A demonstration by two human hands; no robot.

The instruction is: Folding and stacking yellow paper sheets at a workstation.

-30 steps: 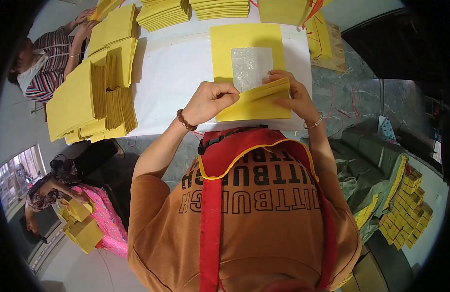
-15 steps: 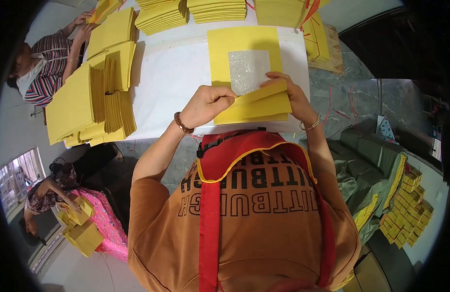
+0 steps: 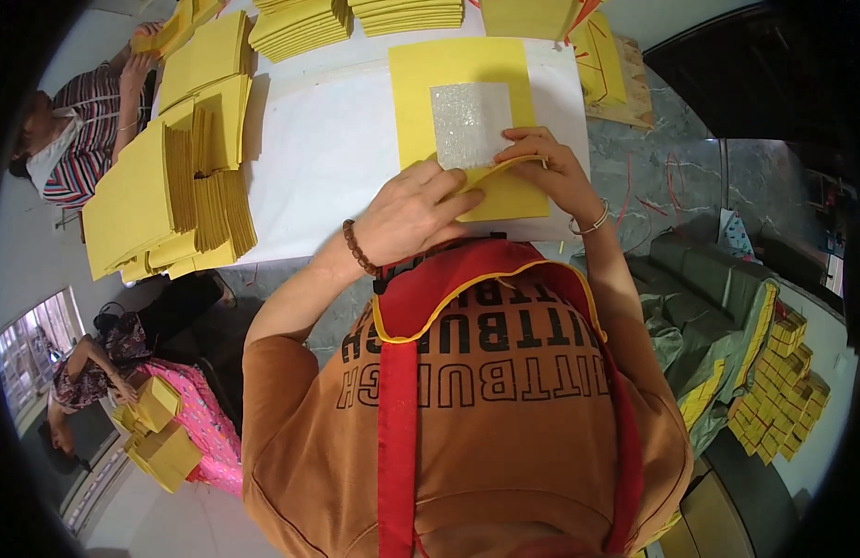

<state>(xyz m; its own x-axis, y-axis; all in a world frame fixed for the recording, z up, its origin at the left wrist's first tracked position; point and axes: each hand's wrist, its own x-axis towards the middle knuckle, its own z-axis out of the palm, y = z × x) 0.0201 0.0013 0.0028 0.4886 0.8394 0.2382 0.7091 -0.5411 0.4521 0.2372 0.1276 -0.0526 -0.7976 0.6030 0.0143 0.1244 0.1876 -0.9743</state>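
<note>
A large yellow paper sheet (image 3: 413, 79) lies on the white table near its front edge, with a crinkled, shiny whitish rectangle (image 3: 470, 116) on its middle. The sheet's near end is folded up into a raised, curved flap (image 3: 490, 169). My left hand (image 3: 416, 212) grips this flap with curled fingers, its thumb pointing right along the fold. At the right edge, my right hand (image 3: 560, 175) holds the flap's other end, fingers bent over it beside the whitish rectangle. Both palms' undersides are hidden.
Stacks of folded yellow paper (image 3: 132, 191) stand on the table's left, with more stacks (image 3: 407, 14) along the far side. A co-worker (image 3: 95, 121) handles yellow paper at far left; another (image 3: 91, 363) is at lower left. Bundled yellow pieces (image 3: 779, 400) lie at right, past a dark sofa (image 3: 695, 279).
My left hand has shifted right and flattened over the fold, from a pinch at the flap's left corner. The flap now curves upward. My right hand stays at the right edge.
</note>
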